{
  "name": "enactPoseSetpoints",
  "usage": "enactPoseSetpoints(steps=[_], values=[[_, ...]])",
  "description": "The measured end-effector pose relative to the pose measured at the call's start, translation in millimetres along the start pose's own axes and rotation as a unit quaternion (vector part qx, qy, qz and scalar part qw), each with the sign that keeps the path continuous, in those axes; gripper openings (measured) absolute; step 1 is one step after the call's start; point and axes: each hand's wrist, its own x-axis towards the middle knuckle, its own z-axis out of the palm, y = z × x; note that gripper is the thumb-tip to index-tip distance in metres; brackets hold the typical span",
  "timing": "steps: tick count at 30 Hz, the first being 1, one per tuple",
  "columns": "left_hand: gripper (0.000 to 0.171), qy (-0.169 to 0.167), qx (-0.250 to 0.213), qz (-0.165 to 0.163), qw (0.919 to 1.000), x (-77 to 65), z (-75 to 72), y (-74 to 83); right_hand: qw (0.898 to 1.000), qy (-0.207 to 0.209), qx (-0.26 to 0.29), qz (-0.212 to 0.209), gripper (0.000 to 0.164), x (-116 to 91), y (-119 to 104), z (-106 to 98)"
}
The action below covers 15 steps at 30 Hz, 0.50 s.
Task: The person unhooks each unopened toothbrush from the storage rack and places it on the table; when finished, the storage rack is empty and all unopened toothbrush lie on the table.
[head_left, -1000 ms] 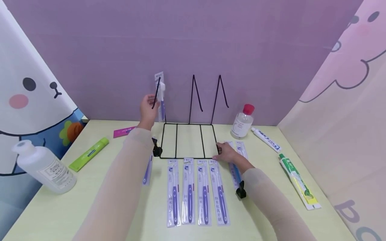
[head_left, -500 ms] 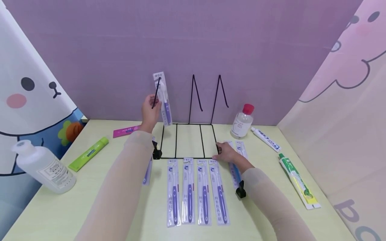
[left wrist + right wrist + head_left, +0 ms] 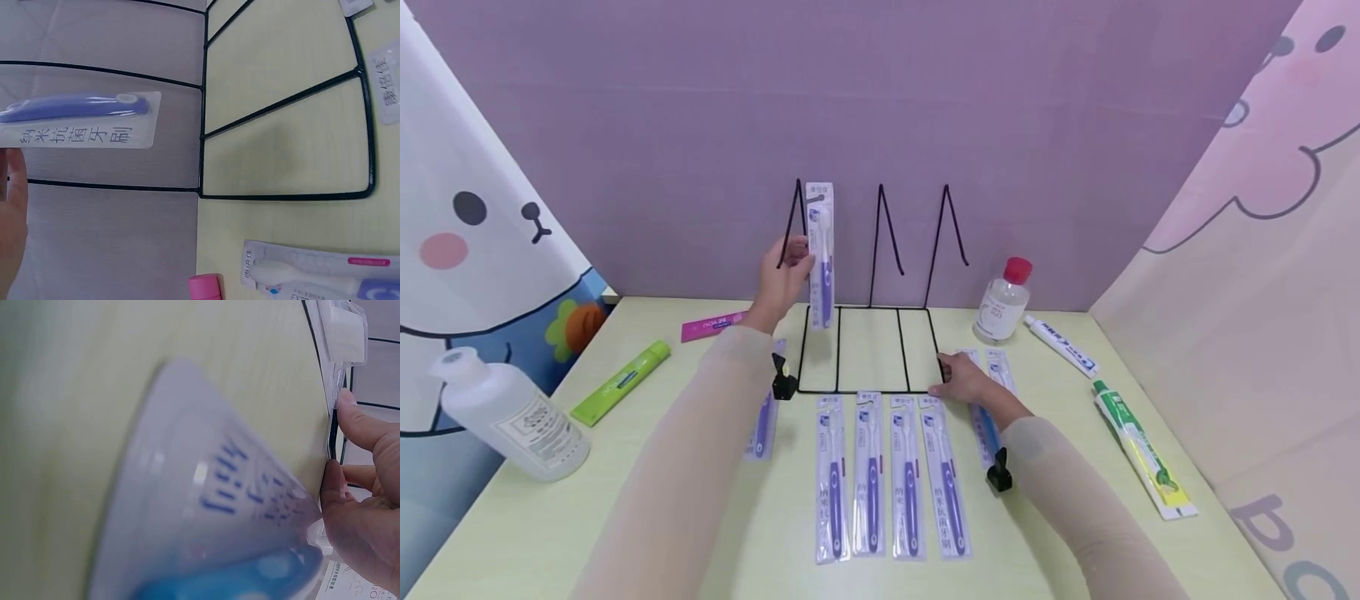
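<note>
A packaged purple toothbrush [image 3: 822,258] is held nearly upright in my left hand [image 3: 784,279], close to the right of the left hook on a black wire rack [image 3: 871,308]. Its printed face points toward me. In the left wrist view, the fingers [image 3: 14,194] meet one long edge of the toothbrush pack [image 3: 81,134]. Down on the table, my right hand [image 3: 964,379] pinches the rack's front right corner. The right wrist view has the thumb [image 3: 359,422] and forefinger on either side of the black wire. Two blue toothbrush packs [image 3: 986,429] lie partly hidden under that forearm.
Several purple toothbrush packs [image 3: 872,500] lie in a row before the rack, another [image 3: 764,429] by my left forearm. Toothpaste tubes flank both sides: green [image 3: 621,383], pink [image 3: 711,327], white [image 3: 1062,347], green-yellow [image 3: 1142,450]. A white bottle [image 3: 512,417] and red-capped bottle [image 3: 1002,308] stand farther out.
The toothbrush pack has come from behind the left hook to its right side, turning its face toward me and straightening up. My left hand has shifted slightly right; the right hand stays put.
</note>
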Motion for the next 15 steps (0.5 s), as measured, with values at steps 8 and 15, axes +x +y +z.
enactPoseSetpoints(steps=[8, 15], values=[[0.030, -0.058, 0.019, -0.030, 0.9977, -19.4, -30.8, -16.4, 1.000, -0.003, -0.005, -0.006, 0.082, 3, 2, -1], [0.036, -0.083, 0.076, -0.109, 0.9876, -46.8, -85.7, -41.8, 1.000, -0.004, 0.002, -0.006, 0.084, 4, 3, 0]])
